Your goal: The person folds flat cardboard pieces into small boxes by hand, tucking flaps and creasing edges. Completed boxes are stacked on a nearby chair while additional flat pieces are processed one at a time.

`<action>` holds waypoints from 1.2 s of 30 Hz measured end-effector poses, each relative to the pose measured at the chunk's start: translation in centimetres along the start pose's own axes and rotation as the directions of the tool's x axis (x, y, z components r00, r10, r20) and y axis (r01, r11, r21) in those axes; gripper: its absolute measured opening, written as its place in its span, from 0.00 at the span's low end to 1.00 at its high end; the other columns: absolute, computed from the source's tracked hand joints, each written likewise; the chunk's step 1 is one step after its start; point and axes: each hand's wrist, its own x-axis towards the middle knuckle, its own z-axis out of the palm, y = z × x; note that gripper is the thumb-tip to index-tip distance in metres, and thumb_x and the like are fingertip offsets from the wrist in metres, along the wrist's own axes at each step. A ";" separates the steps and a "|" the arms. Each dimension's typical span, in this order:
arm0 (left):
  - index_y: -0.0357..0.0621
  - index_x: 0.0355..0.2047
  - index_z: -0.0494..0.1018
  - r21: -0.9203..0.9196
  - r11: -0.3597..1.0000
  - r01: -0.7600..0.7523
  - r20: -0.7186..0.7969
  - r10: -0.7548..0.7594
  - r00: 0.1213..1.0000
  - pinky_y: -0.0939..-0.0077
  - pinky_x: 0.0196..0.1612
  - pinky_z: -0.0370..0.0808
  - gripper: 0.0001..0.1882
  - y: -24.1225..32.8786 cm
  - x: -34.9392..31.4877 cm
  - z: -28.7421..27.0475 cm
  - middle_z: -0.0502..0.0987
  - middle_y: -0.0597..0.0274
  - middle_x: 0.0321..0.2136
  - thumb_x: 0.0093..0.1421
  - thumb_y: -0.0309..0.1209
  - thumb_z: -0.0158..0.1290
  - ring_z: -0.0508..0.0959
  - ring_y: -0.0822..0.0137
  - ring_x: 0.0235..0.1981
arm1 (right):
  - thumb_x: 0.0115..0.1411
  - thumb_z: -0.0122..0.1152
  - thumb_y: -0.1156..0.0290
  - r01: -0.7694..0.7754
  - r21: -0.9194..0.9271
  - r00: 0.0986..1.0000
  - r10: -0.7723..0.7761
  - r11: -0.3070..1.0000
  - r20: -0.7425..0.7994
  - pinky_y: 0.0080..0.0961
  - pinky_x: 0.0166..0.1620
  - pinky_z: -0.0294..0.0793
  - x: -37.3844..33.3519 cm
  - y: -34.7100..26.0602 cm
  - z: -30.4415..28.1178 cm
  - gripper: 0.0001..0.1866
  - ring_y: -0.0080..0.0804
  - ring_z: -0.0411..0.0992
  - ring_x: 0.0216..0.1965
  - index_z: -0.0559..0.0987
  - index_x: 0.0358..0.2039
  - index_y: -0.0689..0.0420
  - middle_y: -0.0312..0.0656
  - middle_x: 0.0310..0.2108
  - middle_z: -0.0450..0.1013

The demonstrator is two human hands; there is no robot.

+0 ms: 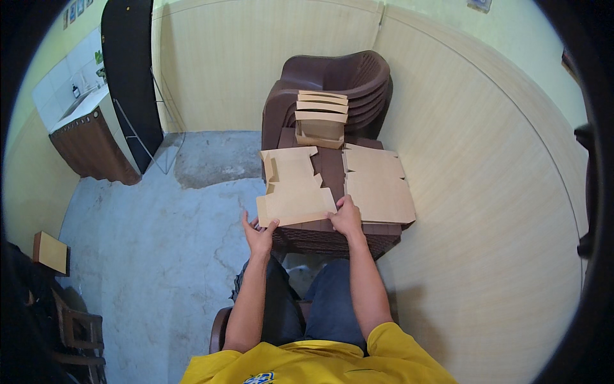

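Note:
A flat die-cut cardboard box blank [294, 198], with notches and a small flap folded up at its left, lies on a brown stand [329, 168]. My right hand [346, 219] pinches its near right corner, fingers curled. At the near left corner, my left hand [259, 239] touches the edge with its thumb while its other fingers spread outward. To the right lies a stack of flat cardboard blanks [378, 185]. Behind the blank, several folded cardboard trays [320, 128] stand nested together.
Stacked brown plastic chairs [358, 77] rise behind the stand. A wood-patterned wall [486, 192] runs along the right. A sink counter [89, 109] and a tall black panel [131, 70] are at the far left. A small box [51, 253] sits at the left.

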 end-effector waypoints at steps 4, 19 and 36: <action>0.38 0.70 0.64 0.037 0.999 -0.007 0.133 0.002 0.991 0.58 0.64 0.75 0.44 -1.9 0.6 -0.2 0.68 0.47 0.66 0.57 0.27 0.74 0.75 0.56 0.64 | 0.58 0.80 0.63 0.043 -0.046 0.983 -0.051 0.998 -0.177 0.47 0.44 0.80 -1.5 -0.2 0.9 0.26 0.51 0.82 0.37 0.72 0.47 0.58 0.50 0.31 0.81; 0.31 0.58 0.70 -0.195 0.767 0.611 0.047 -0.615 0.787 0.63 0.40 0.88 0.30 -1.6 -8.5 4.6 0.81 0.48 0.49 0.60 0.28 0.72 0.87 0.54 0.41 | 0.61 0.72 0.40 0.298 -0.323 0.933 -0.345 0.898 -0.098 0.52 0.65 0.64 -5.5 -1.3 4.5 0.45 0.52 0.63 0.65 0.72 0.74 0.47 0.46 0.68 0.66; 0.34 0.60 0.71 -0.276 0.855 0.438 0.175 -0.404 0.898 0.63 0.36 0.89 0.21 -0.6 -9.3 6.4 0.83 0.50 0.46 0.69 0.21 0.63 0.88 0.55 0.35 | 0.46 0.86 0.50 0.280 -0.107 0.945 -0.294 0.954 -0.147 0.45 0.63 0.70 -3.2 -1.7 3.8 0.26 0.44 0.71 0.61 0.89 0.43 0.47 0.37 0.57 0.76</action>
